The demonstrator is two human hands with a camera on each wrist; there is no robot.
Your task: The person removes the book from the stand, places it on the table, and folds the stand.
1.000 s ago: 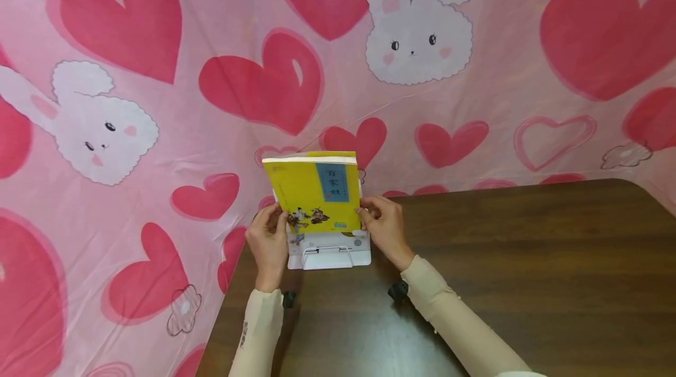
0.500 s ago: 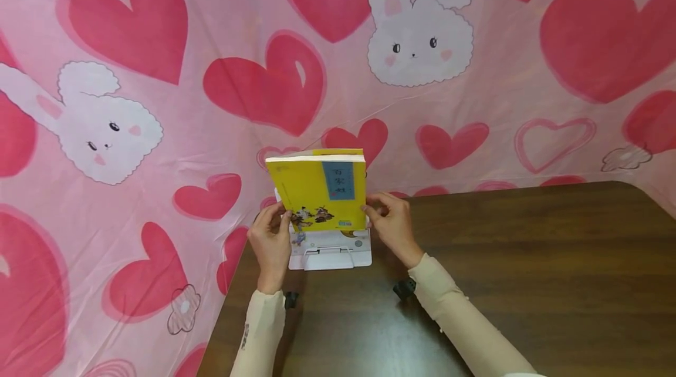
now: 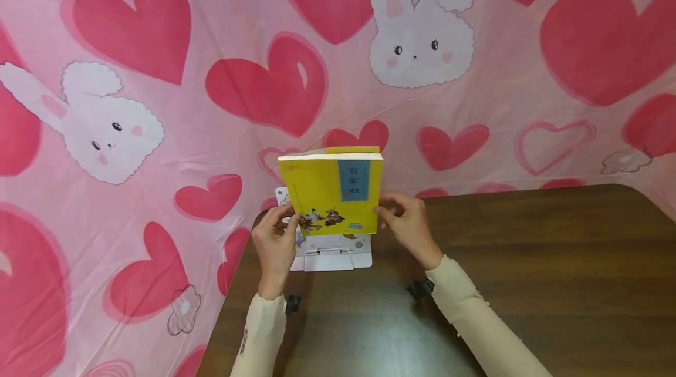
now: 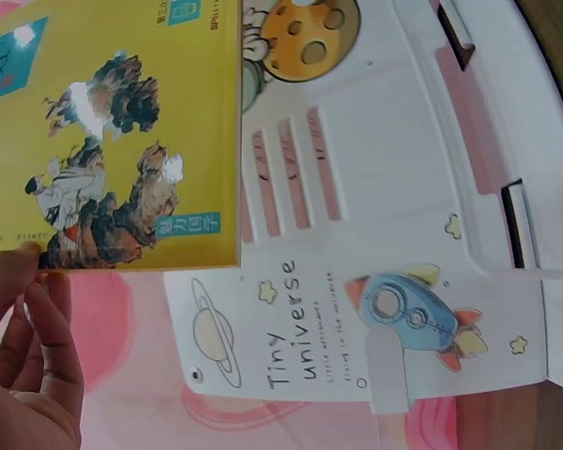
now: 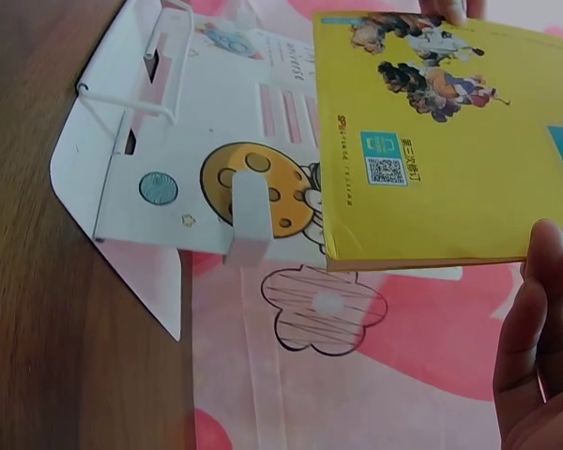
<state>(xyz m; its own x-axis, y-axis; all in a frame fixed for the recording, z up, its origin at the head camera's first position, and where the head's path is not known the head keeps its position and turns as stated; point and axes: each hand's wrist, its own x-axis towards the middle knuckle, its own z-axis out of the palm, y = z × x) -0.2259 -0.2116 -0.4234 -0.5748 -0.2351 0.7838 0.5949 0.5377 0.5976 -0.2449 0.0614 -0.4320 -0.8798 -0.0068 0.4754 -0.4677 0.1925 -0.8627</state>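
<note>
A yellow book (image 3: 330,195) with a blue title panel is held tilted, its white page edge showing along the top. My left hand (image 3: 274,242) pinches its lower left edge, thumb on the front cover. On the opposite edge my right hand (image 3: 409,225) pinches it the same way; the right wrist view shows the thumb (image 5: 547,248) against the cover. Behind and below the book stands a white book stand (image 3: 338,261) printed with planets and a rocket (image 4: 408,309). The book covers much of its back panel. In both wrist views a gap shows between book and stand.
The stand rests on a dark wooden table (image 3: 507,271), near its far left corner. A pink cloth (image 3: 232,7) with hearts and rabbits hangs behind and to the left. A wire holder (image 5: 136,103) and a white clip (image 5: 251,216) jut from the stand.
Both hands have carried the book to the right, uncovering the stand's upper left corner. The stand has stayed in place on the table.
</note>
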